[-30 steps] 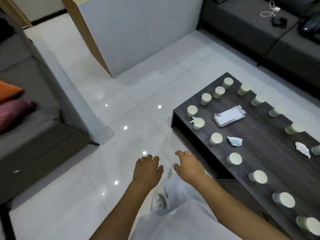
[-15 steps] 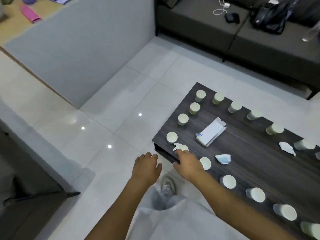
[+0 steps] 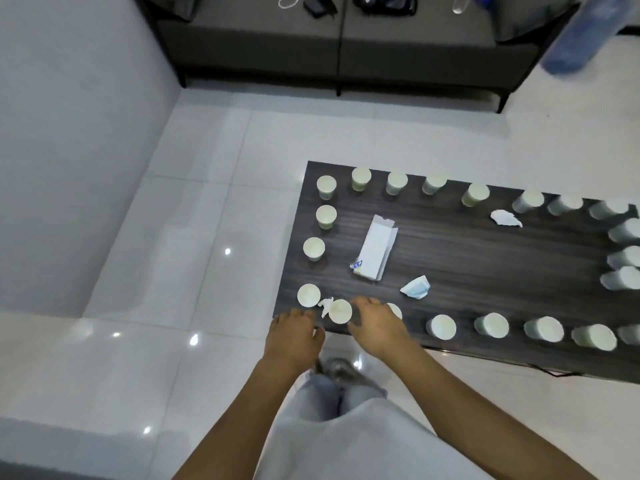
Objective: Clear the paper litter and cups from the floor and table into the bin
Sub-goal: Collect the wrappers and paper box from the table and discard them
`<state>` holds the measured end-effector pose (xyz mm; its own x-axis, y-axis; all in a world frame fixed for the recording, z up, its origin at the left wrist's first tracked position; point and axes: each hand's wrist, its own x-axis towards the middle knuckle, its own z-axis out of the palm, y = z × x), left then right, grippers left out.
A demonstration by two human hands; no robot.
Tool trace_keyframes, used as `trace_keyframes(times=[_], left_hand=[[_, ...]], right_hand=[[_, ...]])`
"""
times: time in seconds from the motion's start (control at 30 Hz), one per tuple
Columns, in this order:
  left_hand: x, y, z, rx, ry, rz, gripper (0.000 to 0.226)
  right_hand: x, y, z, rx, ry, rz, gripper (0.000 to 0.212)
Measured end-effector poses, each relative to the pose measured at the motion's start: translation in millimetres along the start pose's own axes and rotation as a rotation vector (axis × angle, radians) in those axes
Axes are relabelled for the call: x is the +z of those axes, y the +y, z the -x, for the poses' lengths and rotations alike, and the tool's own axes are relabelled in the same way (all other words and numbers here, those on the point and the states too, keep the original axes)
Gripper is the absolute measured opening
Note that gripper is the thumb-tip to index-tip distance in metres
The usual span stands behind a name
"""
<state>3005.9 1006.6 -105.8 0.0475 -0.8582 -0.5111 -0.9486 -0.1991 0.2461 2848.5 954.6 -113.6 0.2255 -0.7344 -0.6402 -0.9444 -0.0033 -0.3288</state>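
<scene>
Both hands now reach the desk [image 3: 485,258] edge: right hand [image 3: 377,323] curls beside a paper cup [image 3: 340,311], left hand [image 3: 294,336] relaxed, empty. Crumpled paper [image 3: 325,304] lies between cups.

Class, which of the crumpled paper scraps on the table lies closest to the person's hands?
The white scrap at the table's near left corner, wedged between two cups, just beyond the left hand; the others lie farther in.

Dark table [image 3: 467,258] bears cups [image 3: 441,326], paper scraps [image 3: 415,287].

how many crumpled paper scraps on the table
3: near-corner scrap beside the left hand, bluish scrap in the middle, far scrap toward the back right. The right hand may hide more.
</scene>
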Motion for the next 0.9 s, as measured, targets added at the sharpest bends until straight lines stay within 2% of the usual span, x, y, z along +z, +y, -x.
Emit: trace_keyframes(times=[0.2,0.47,0.77,0.9], left_hand=[[-9.0,10.6,-25.1,0.131,-0.064,-0.073,0.037],[-2.8,62.7,-49.4,0.153,-0.130,-0.080,0.040],[19.3,193.6,-100.7,0.129,-0.172,-0.043,0.032],[25.3,238.8,-119.5,0.099,-0.147,0.006,0.031]], right_hand=[[-7.5,17.0,-0.9,0.112,0.048,-0.103,0.050],[-29.5,74.0,0.5,0.200,0.077,-0.183,0.046],[-103.6,198.6,-18.0,0.208,0.059,-0.132,0.040],[-129.7,242.6,-30.8,0.193,0.044,-0.107,0.047]])
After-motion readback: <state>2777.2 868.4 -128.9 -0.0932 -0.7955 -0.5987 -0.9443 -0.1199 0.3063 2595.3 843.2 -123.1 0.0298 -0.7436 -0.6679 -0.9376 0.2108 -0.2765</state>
